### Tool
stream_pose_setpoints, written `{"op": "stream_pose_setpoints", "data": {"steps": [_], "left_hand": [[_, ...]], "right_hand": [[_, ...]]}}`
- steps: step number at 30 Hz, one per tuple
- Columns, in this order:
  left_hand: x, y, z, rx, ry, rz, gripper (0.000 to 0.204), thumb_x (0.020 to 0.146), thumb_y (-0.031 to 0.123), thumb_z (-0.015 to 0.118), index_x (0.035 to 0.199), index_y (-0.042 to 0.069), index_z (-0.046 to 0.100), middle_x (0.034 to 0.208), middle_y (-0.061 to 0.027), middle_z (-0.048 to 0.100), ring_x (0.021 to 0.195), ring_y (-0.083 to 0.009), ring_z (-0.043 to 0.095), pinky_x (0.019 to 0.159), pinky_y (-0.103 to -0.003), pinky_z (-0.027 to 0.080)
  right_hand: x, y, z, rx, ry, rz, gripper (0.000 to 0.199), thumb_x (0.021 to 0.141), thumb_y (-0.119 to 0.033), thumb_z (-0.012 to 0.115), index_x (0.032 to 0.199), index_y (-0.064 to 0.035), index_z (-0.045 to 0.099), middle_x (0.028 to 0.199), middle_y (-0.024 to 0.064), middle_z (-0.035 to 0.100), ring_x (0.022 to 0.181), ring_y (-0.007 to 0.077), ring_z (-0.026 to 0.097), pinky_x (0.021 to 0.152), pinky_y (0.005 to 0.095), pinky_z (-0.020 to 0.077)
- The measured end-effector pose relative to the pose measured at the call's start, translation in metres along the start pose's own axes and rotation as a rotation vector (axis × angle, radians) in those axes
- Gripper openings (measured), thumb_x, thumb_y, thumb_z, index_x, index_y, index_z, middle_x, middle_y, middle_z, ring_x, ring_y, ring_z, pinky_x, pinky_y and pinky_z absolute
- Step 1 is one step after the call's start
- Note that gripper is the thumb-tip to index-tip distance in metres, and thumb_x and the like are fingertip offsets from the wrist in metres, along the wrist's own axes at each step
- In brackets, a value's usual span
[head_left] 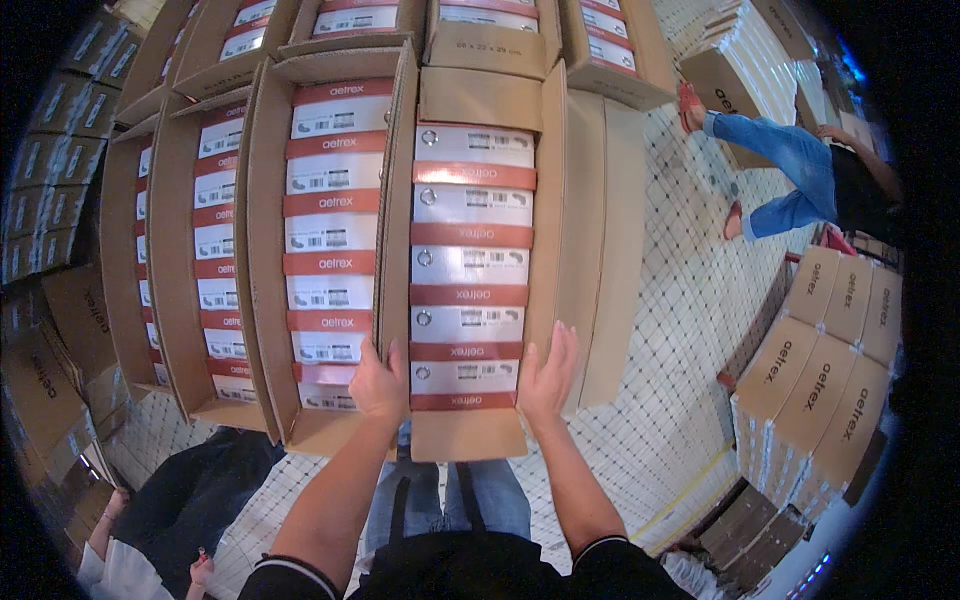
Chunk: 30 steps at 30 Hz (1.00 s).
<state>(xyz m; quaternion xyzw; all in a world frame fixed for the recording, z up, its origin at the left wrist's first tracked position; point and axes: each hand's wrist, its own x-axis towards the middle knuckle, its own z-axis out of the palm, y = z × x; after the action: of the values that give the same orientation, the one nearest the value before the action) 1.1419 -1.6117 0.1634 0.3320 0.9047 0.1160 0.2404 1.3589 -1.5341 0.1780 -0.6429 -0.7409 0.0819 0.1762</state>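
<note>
An open cardboard carton [546, 250] stands in front of me, filled with a column of white and red shoeboxes [470, 265]. Around the top edge of its left wall, close to the near end, my left hand [380, 385] is closed. On the opposite wall my right hand [549, 378] grips the edge, thumb on the inner side and fingers along the outside. The carton's near flap [468, 435] hangs toward my body. Directly left is another open carton [268, 250] with similar shoeboxes, its wall touching the held one.
More open cartons [172, 260] of shoeboxes continue left and behind. A closed carton [610, 250] lies to the right. Stacked sealed cartons [810, 390] stand at far right. One person in jeans [790, 175] is at upper right; another person in dark clothing [200, 495] is at lower left.
</note>
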Motion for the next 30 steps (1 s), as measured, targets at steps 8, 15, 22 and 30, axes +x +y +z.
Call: {"op": "stream_pose_setpoints", "data": {"steps": [8, 15, 22, 30], "left_hand": [[0.000, -0.003, 0.012, 0.027, 0.096, 0.026, 0.034, 0.091, 0.033, 0.062, 0.114, 0.009, 0.055, 0.077, -0.0166, 0.067, 0.065, -0.0380, 0.065, 0.055, -0.048, 0.049], [-0.002, -0.001, 0.014, 0.069, 0.073, -0.005, 0.033, 0.091, 0.034, 0.063, 0.114, 0.011, 0.056, 0.075, -0.0161, 0.066, 0.064, -0.0371, 0.065, 0.055, -0.047, 0.049], [-0.006, 0.002, 0.016, 0.093, 0.130, -0.006, 0.031, 0.092, 0.034, 0.061, 0.113, 0.012, 0.057, 0.078, -0.0160, 0.067, 0.065, -0.0377, 0.065, 0.056, -0.047, 0.049], [-0.010, 0.005, 0.013, -0.006, 0.079, -0.031, 0.032, 0.094, 0.033, 0.057, 0.112, 0.007, 0.053, 0.081, -0.0211, 0.066, 0.073, -0.0428, 0.064, 0.063, -0.052, 0.048]], "right_hand": [[0.250, -0.044, 0.145, 1.447, -0.516, 0.960, 0.051, 0.101, -0.039, 0.047, 0.137, -0.0030, 0.039, 0.104, 0.0157, 0.063, 0.093, 0.0215, 0.065, 0.074, 0.0314, 0.0545], [0.352, -0.045, 0.188, 1.186, -0.347, 1.051, 0.041, 0.094, -0.039, 0.057, 0.108, 0.0000, 0.054, 0.074, 0.0105, 0.060, 0.061, 0.0181, 0.060, 0.048, 0.0319, 0.0479], [0.456, -0.059, 0.163, 1.159, -0.361, 0.601, 0.047, 0.097, -0.046, 0.052, 0.090, -0.0006, 0.056, 0.069, 0.0072, 0.059, 0.055, 0.0199, 0.059, 0.049, 0.0314, 0.0496], [0.232, 0.051, 0.062, 0.604, 0.020, -0.175, 0.027, 0.098, -0.024, 0.054, 0.094, 0.0006, 0.063, 0.084, 0.0133, 0.061, 0.079, 0.0239, 0.059, 0.073, 0.0352, 0.0465]]}}
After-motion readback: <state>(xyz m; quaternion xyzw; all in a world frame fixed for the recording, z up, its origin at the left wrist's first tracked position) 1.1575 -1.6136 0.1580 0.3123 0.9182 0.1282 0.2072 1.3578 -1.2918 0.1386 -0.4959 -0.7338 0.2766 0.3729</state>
